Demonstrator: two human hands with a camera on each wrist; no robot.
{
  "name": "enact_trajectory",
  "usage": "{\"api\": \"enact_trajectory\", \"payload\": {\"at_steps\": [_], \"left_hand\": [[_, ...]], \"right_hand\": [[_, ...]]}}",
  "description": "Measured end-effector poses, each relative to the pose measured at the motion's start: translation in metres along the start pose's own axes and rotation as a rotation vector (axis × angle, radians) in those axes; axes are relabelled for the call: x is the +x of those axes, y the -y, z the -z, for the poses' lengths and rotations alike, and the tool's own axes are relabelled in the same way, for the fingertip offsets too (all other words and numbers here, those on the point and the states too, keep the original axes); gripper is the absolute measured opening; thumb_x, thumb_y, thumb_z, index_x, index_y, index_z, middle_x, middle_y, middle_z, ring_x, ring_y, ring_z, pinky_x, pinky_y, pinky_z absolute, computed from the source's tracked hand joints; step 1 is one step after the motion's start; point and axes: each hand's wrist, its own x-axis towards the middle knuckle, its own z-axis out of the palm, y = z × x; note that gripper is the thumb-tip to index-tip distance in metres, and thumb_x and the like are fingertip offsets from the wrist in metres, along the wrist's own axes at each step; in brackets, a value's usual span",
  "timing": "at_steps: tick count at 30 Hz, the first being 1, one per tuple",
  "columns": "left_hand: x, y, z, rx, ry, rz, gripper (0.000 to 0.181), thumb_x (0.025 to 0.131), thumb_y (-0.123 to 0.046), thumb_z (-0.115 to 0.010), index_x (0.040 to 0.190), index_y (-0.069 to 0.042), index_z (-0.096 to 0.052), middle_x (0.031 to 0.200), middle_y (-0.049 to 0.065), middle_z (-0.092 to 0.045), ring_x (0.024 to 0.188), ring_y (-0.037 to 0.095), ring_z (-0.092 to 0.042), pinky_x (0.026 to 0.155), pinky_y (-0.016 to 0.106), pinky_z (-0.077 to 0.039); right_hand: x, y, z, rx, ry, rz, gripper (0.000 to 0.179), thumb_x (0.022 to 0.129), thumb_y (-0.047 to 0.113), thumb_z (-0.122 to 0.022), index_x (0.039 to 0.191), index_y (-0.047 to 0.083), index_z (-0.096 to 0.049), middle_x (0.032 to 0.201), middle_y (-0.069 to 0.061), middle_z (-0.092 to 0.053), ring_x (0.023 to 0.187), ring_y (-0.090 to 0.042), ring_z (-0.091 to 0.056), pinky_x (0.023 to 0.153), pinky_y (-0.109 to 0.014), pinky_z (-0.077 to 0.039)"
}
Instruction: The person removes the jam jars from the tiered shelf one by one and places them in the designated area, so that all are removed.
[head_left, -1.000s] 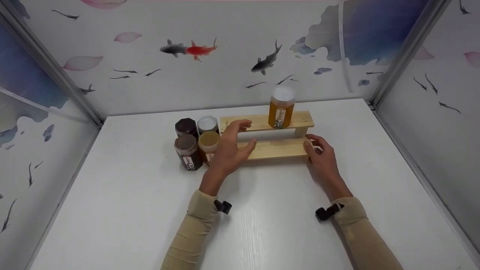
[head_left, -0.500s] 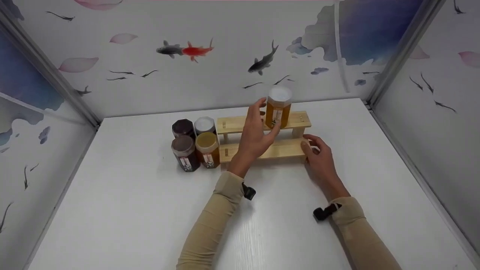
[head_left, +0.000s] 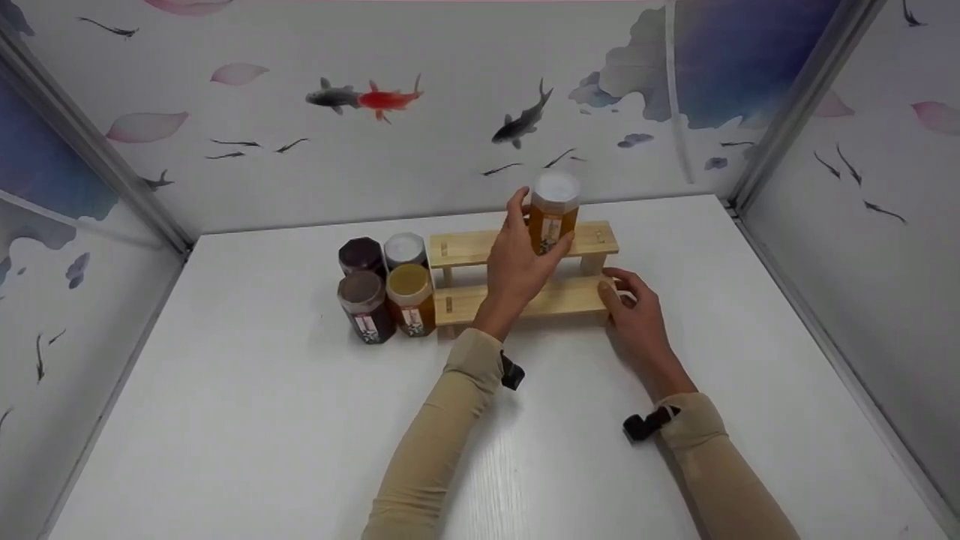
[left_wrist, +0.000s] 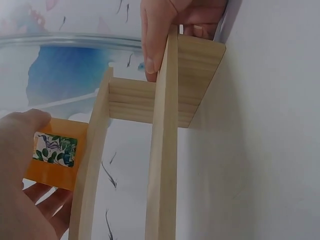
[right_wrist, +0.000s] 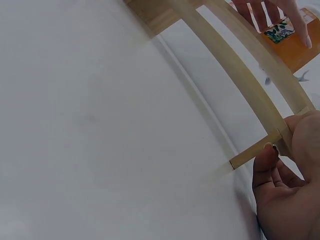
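A honey jar (head_left: 551,229) with amber contents and a white lid stands upright on the upper plank of a two-tier wooden rack (head_left: 577,296), right of its middle. My left hand (head_left: 517,266) holds this jar from the left, thumb in front and fingers behind. The left wrist view shows the jar's orange side (left_wrist: 55,172) against the upper plank. At the rack's right end, my right hand (head_left: 637,319) pinches the lower plank between thumb and fingers. The right wrist view shows that grip near the plank's end support (right_wrist: 250,152).
Several more jars cluster left of the rack: a dark jar (head_left: 367,311), an amber jar (head_left: 411,300), a dark-lidded jar (head_left: 361,255) and a white-lidded one (head_left: 406,247). They stand on a white table (head_left: 247,405) enclosed by printed panels (head_left: 420,165).
My left hand has moved rightward from beside the clustered jars to the jar on the upper plank and now holds it. My right hand has stayed on the rack's end.
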Motion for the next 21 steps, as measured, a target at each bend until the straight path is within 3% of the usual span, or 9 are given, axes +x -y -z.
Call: {"api": "enact_trajectory", "payload": {"at_steps": [4, 8, 13, 21], "left_hand": [[-0.001, 0.002, 0.002, -0.003, -0.026, -0.047, 0.094, 0.094, -0.044, -0.085, 0.167, -0.020, -0.030, 0.152, 0.007, -0.061, 0.134, 0.022, -0.066, 0.108, 0.045, -0.059], [-0.005, 0.003, 0.006, -0.017, -0.056, -0.099, 0.094, 0.093, -0.040, -0.087, 0.165, -0.016, -0.033, 0.152, 0.006, -0.059, 0.135, 0.020, -0.064, 0.110, 0.043, -0.058], [-0.012, 0.005, 0.014, -0.052, -0.079, -0.121, 0.097, 0.092, -0.036, -0.088, 0.167, -0.020, -0.030, 0.153, 0.005, -0.058, 0.134, 0.019, -0.062, 0.109, 0.041, -0.058], [-0.032, 0.011, 0.027, -0.071, -0.215, -0.162, 0.098, 0.088, -0.036, -0.092, 0.167, -0.021, -0.035, 0.147, 0.006, -0.058, 0.126, 0.016, -0.062, 0.104, 0.032, -0.060]], "right_hand": [[-0.002, 0.004, 0.000, 0.000, -0.005, -0.005, 0.049, 0.113, 0.039, -0.058, 0.158, 0.022, -0.053, 0.139, -0.010, -0.052, 0.100, -0.020, -0.060, 0.074, -0.021, -0.055], [0.004, -0.007, 0.000, -0.006, -0.018, 0.019, 0.049, 0.111, 0.046, -0.059, 0.156, 0.028, -0.055, 0.137, -0.008, -0.052, 0.098, -0.019, -0.060, 0.073, -0.021, -0.054], [0.007, -0.014, 0.000, -0.025, -0.025, 0.035, 0.053, 0.109, 0.054, -0.059, 0.156, 0.031, -0.055, 0.139, -0.008, -0.052, 0.100, -0.019, -0.060, 0.074, -0.021, -0.055], [0.005, -0.013, -0.001, -0.026, -0.032, 0.033, 0.054, 0.108, 0.056, -0.060, 0.155, 0.030, -0.055, 0.139, -0.007, -0.053, 0.102, -0.020, -0.060, 0.076, -0.022, -0.055]]}}
